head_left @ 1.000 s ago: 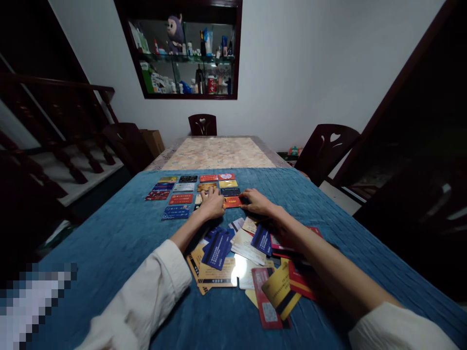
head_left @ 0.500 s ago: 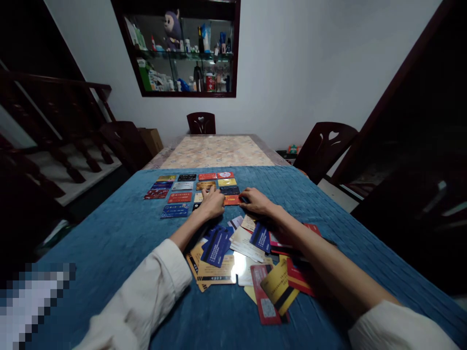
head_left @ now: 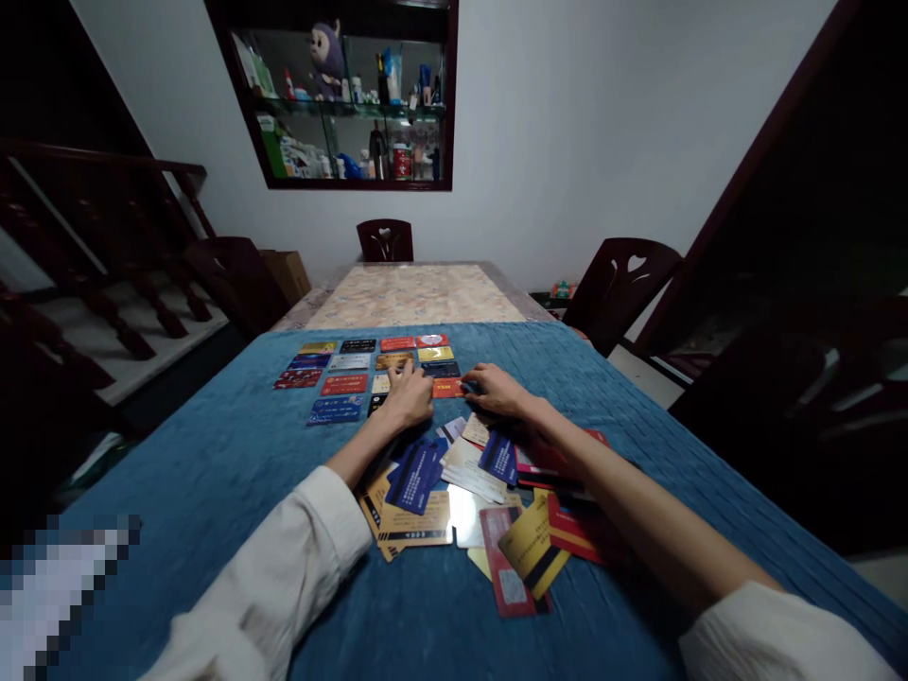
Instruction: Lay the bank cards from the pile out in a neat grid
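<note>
A red-orange card (head_left: 447,388) lies flat in the right-hand column of a grid of cards, with my hands on either side. My left hand (head_left: 410,395) has its fingers curled at the card's left edge and covers parts of a white card (head_left: 381,384) and a black card (head_left: 376,404). At the right edge, the fingertips of my right hand (head_left: 497,390) pinch the same card. Just above it is a dark blue card (head_left: 441,370). Below my hands spreads a loose pile with a blue card (head_left: 417,476), a gold card (head_left: 535,549) and several others.
Rows of cards, among them a red one (head_left: 344,385) and a blue one (head_left: 336,410), stretch left on the blue cloth (head_left: 234,454). Beyond it is the patterned tabletop (head_left: 418,295). Chairs (head_left: 620,288) stand around the table.
The view has shifted slightly to the right. Both hands stay at the red-orange card's two edges, with barely any movement; the grid and pile look unchanged.
</note>
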The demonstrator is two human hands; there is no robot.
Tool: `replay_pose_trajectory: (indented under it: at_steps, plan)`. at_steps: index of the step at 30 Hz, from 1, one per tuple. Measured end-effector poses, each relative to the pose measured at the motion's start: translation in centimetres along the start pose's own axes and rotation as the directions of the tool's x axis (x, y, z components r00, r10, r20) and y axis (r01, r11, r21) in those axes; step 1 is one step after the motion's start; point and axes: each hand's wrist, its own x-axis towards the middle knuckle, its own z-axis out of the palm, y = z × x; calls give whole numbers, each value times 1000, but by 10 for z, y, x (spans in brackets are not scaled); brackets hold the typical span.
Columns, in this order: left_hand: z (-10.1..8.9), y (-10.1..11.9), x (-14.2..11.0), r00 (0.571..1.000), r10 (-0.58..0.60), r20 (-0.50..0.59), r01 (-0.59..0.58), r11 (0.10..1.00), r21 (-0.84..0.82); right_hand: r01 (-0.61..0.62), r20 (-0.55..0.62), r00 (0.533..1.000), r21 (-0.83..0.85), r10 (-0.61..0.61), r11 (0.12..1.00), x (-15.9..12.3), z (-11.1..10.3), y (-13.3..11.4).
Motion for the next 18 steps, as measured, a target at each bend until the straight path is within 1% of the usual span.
replay_pose_trajectory:
  at_steps: [3, 6, 9, 13, 18]
  plan:
    - [-4, 1, -1, 1000, 8, -28, -8, 1000, -12, -20, -30, 999, -10, 20, 1000, -12, -10, 4]
    - [-12, 8, -3, 997, 41, -62, -43, 999, -32, -31, -63, 998, -15, 30, 999, -27, -21, 7]
    - [-21, 20, -6, 990, 97, -101, -104, 992, -72, -42, -107, 993, -13, 40, 999, -44, -29, 11]
    - [-32, 38, -13, 975, 172, -144, -188, 976, -107, -40, -199, 979, 1, 40, 999, -69, -33, 17]
    - [-41, 60, -23, 952, 270, -148, -290, 946, -142, -29, -273, 961, 29, 36, 999, -98, -34, 26]
